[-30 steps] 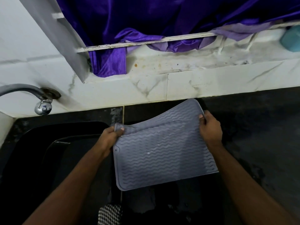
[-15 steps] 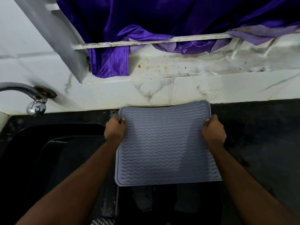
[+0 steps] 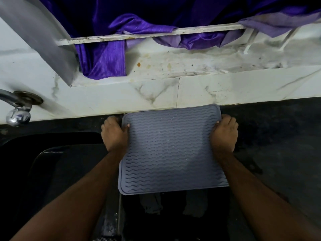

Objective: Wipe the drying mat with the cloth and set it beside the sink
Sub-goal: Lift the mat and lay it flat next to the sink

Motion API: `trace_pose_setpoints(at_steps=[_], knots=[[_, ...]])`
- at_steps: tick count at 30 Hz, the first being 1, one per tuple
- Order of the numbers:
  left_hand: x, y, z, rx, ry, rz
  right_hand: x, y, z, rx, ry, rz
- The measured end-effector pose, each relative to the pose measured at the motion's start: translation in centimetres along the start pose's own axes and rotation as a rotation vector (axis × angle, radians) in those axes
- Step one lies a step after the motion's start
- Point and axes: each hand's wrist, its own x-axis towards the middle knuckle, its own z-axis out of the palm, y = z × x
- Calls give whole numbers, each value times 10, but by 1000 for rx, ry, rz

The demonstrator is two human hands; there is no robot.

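Head view, looking down at a dark counter (image 3: pixel 278 153) with a black sink (image 3: pixel 43 162) in the lower left of the frame. The drying mat (image 3: pixel 171 150), a grey ribbed sheet with wavy ridges, occupies the centre of the frame, directly right of the sink and between the two forearms. Its far edge lies just at the foot of the white marble backsplash (image 3: pixel 191 91); its near edge overhangs the counter front toward the bottom of the frame, so its longer run appears to go from top to bottom of the picture, though the wide lens makes this uncertain. The left hand (image 3: pixel 114 134) grasps the mat's upper-left edge, thumb on the top face and fingers curled beneath. The right hand (image 3: pixel 225 134) grasps the upper-right edge in the same manner. Both hands hold the far half of the mat, equally near to it, one at each side; neither is free. Whether the mat lies flat on the counter or hangs slightly above it cannot be told. A tap (image 3: pixel 18 115) projects at the left edge, and a purple curtain (image 3: pixel 104 56) hangs over the sill at the top. No cloth is clearly visible. Judged from position, the mat is at its place beside the sink, and letting go calls for both hands to withdraw sideways.
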Motion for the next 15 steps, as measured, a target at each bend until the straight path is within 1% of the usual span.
trace_pose_setpoints(at_steps=[3, 5, 7, 10, 13, 15], knots=[[-16, -1, 1, 105, -12, 202, -3, -2, -1, -60, -7, -16], [-29, -1, 6, 132, -56, 310, -4, -1, -3, -61, -64, -86], [-43, 2, 12, 118, -70, 316, -6, -2, -7, -30, -125, -148], [-56, 1, 22, 56, -106, 272, -17, -3, -13, -14, -185, -151], [-61, -6, 28, 65, -159, 316, -25, 1, -16, 0, -253, -163], [-62, -8, 29, 85, -166, 336, -26, 7, -18, 1, -261, -170]])
